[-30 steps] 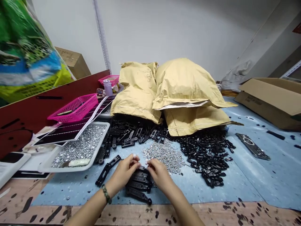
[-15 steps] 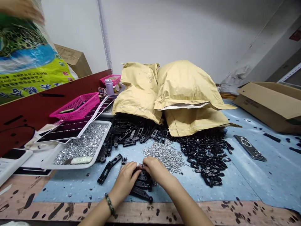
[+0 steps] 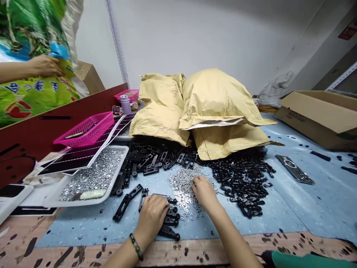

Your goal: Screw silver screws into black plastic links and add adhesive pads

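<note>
My left hand, wearing a beaded bracelet, is closed over a black plastic arm whose round end sticks out to the right. Several similar black arms lie beside and below it in a row. Left of that hand rests a jointed black bracket. My right hand reaches into the pile of small silver screws, fingertips drawn together and bent down among them; whatever they pinch is hidden. Loose nuts spread between my two hands.
A white tray of shiny metal pieces stands left, a pink basket behind it. Yellow sacks sit over black parts at the back. Small black pieces and a cardboard box are right. Another person's hand grips a printed sack.
My hands were together over the black parts. The right hand has moved away, up and right to the screws; the left stays over the arms. The other person's hand and printed sack have shifted.
</note>
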`<state>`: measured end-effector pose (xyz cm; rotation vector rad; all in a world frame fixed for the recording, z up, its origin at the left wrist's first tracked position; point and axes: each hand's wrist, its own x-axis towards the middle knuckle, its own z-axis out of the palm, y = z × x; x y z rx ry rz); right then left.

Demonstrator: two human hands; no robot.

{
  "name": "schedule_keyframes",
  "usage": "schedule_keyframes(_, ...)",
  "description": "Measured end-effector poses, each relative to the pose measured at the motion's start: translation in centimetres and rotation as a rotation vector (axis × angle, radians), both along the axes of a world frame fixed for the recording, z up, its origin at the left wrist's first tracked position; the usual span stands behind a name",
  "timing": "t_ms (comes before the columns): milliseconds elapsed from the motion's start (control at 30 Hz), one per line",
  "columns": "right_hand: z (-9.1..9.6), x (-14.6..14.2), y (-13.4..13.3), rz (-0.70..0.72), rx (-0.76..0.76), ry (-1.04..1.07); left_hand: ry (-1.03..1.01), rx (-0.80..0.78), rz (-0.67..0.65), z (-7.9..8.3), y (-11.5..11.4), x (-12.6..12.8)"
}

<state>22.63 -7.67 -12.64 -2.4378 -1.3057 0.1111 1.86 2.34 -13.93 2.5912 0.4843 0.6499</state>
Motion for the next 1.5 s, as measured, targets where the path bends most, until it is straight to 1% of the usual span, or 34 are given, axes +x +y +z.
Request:
schedule_keyframes(67, -0.4, 0.4, -0.1, -0.003, 0.001, -0.002, 0.003, 0.003, 0.012, -0.1, 0.0, -0.1)
schedule_keyframes(167, -0.6, 0.4, -0.1, 0.007, 0.056, 0.009, 0.015, -0.011, 0.051, -0.2, 0.3, -0.1)
schedule_keyframes(267, -0.5, 0.1, -0.5, 0.009, 0.162, 0.038, 0.029, 0.015, 0.057, -0.4, 0.4, -0.1)
schedule_keyframes(367, -0.4, -0.2, -1.2, 0.026, 0.29, 0.102, 0.038, 0.057, 0.008, -0.6, 0.1, -0.3)
schedule_keyframes(467, -0.3, -1.4, -2.2, 0.062, 0.402, 0.192, 0.034, 0.058, -0.015, -0.6, -0.2, -0.9)
schedule_keyframes(567, -0.4, -3.8, -2.8, 0.106, 0.462, 0.279, -0.007, 0.022, 0.001, 0.5, 0.2, -1.0)
schedule_keyframes(600, -0.5, -4.8, -2.9, 0.128, 0.47, 0.303, -0.018, 0.006, 0.002, 1.1, 0.6, -0.6)
schedule_keyframes(667, -1.0, -6.8, -2.7, 0.183, 0.471, 0.326, -0.015, -0.013, -0.018, 2.5, 1.4, 1.1)
schedule_keyframes(767, -1.9, -9.1, -2.2, 0.264, 0.448, 0.3, 0.062, -0.005, -0.103, 3.9, 2.5, 5.1)
schedule_keyframes(833, -2.3, -9.7, -2.0, 0.305, 0.42, 0.268, 0.115, 0.0, -0.154, 3.9, 2.8, 8.1)
schedule_keyframes(900, -2.6, -9.7, -1.9, 0.336, 0.393, 0.232, 0.175, 0.008, -0.185, 3.3, 2.6, 10.7)
schedule_keyframes(967, -2.6, -9.4, -1.9, 0.352, 0.369, 0.201, 0.223, 0.014, -0.202, 2.4, 2.1, 12.5)
schedule_keyframes(1033, -2.5, -9.2, -2.0, 0.363, 0.35, 0.181, 0.247, 0.012, -0.207, 1.7, 1.7, 13.4)
schedule_keyframes(1100, -2.2, -9.3, -2.0, 0.375, 0.318, 0.155, 0.25, 0.002, -0.203, 1.4, 1.3, 13.7)
schedule_keyframes(1200, -1.6, -9.6, -2.1, 0.397, 0.276, 0.125, 0.23, -0.033, -0.19, 1.6, 1.3, 13.6)
schedule_keyframes(1267, -1.3, -9.3, -2.4, 0.41, 0.311, 0.18, 0.208, -0.071, -0.174, 1.9, 1.7, 13.3)
schedule_keyframes(1300, -1.2, -8.9, -2.6, 0.391, 0.339, 0.205, 0.195, -0.097, -0.164, 2.1, 1.9, 13.2)
schedule_keyframes(1367, -1.3, -7.4, -3.0, 0.278, 0.366, 0.188, 0.164, -0.163, -0.142, 2.3, 2.6, 12.8)
schedule_keyframes(1433, -1.6, -5.4, -3.2, 0.116, 0.342, 0.099, 0.134, -0.241, -0.123, 2.3, 3.3, 12.5)
schedule_keyframes(1500, -1.9, -3.4, -3.0, 0.009, 0.296, 0.034, 0.106, -0.311, -0.103, 2.3, 3.7, 12.3)
